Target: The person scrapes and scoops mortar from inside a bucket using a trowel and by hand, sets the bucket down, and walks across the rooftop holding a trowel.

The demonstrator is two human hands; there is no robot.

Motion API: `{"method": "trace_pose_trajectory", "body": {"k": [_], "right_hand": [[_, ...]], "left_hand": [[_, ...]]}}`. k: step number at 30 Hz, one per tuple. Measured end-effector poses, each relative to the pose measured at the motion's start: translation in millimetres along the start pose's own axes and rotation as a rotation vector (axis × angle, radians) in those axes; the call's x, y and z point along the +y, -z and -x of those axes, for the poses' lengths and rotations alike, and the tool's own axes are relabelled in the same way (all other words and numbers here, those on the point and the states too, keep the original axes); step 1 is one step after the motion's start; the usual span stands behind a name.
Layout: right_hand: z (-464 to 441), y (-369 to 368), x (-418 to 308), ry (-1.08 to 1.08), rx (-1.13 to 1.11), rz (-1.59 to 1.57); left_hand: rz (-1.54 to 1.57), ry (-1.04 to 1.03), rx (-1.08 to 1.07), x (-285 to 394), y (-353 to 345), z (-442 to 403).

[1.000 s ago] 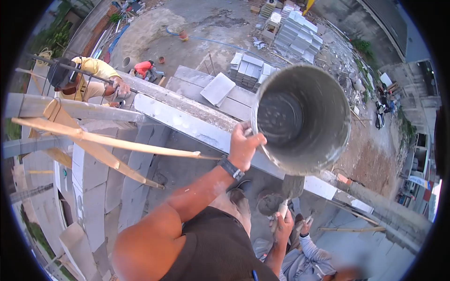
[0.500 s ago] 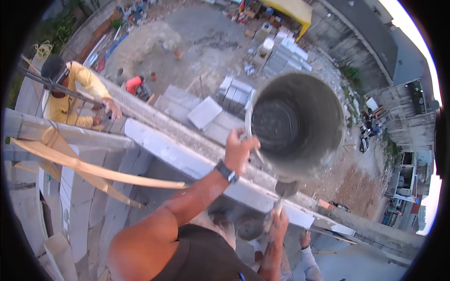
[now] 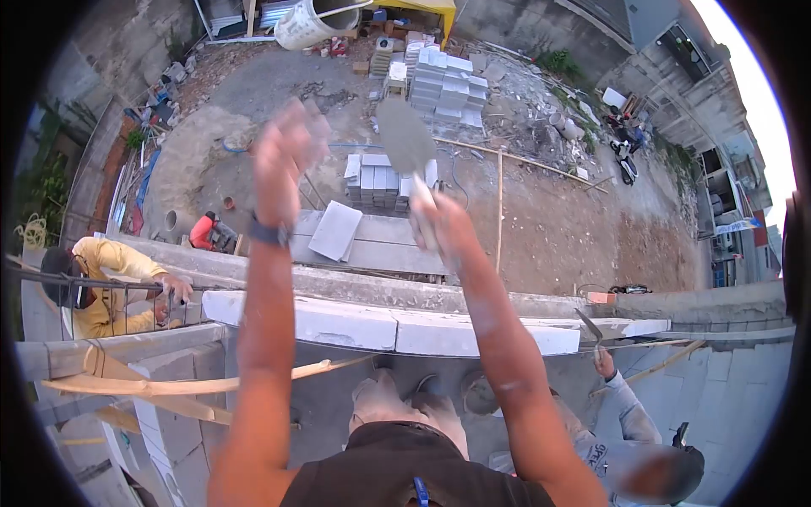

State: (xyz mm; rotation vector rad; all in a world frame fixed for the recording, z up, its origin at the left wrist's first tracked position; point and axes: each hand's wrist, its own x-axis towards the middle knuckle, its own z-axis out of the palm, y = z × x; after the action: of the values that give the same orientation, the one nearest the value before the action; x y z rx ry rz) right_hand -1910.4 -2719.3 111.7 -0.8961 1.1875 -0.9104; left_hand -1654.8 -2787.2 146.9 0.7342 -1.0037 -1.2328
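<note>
My left hand (image 3: 291, 144) is raised over the wall's far side, blurred by motion, fingers loose and nothing in them. Beyond it, near the top edge, a pale mortar-smeared bucket (image 3: 306, 27) lies tilted, apart from both hands; it looks to be in the air. My right hand (image 3: 439, 221) grips the handle of a trowel (image 3: 405, 139), its grey blade pointing up and away from me. Below my forearms runs a row of white blocks (image 3: 338, 323) along the wall top.
At left a person in yellow (image 3: 114, 279) works at the wall behind rebar. At lower right another person (image 3: 625, 414) raises a trowel (image 3: 591, 328). Wooden poles (image 3: 194, 386) cross at left. Far below, block stacks (image 3: 443, 84) stand on the ground, near a person in red (image 3: 207, 232).
My left hand has let go of the bucket's rim, and the bucket is now far out at the top. My right hand has lifted the trowel outward over the wall. My view has turned.
</note>
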Motion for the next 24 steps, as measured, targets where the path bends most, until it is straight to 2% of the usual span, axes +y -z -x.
{"method": "trace_pose_trajectory", "body": {"k": [2,4,6,7,9,11,14,16,24], "right_hand": [[39,13,41,-0.045,0.053,0.065],[76,30,72,-0.128,0.126,-0.004],[111,40,81,-0.173,0.220,-0.026],[125,48,88,-0.161,0.261,-0.050],[148,64,98,-0.155,0.291,-0.068],[166,77,103,-0.132,0.429,-0.100],[184,91,112,-0.106,0.504,-0.167],[195,93,113,-0.100,0.513,-0.161],[219,88,115,-0.094,0.569,-0.188]], "left_hand": [[-0.015,0.201,-0.036,-48,18,65],[-0.090,0.407,-0.012,-75,17,125],[-0.034,0.534,-0.032,-91,12,177],[-0.033,0.532,-0.020,-93,9,197],[-0.047,0.689,-0.040,-94,4,226],[-0.056,0.703,-0.045,-99,4,240],[-0.055,0.741,-0.077,-100,5,242],[-0.090,0.620,-0.135,-103,5,235],[-0.128,0.575,-0.166,-93,-11,205]]}}
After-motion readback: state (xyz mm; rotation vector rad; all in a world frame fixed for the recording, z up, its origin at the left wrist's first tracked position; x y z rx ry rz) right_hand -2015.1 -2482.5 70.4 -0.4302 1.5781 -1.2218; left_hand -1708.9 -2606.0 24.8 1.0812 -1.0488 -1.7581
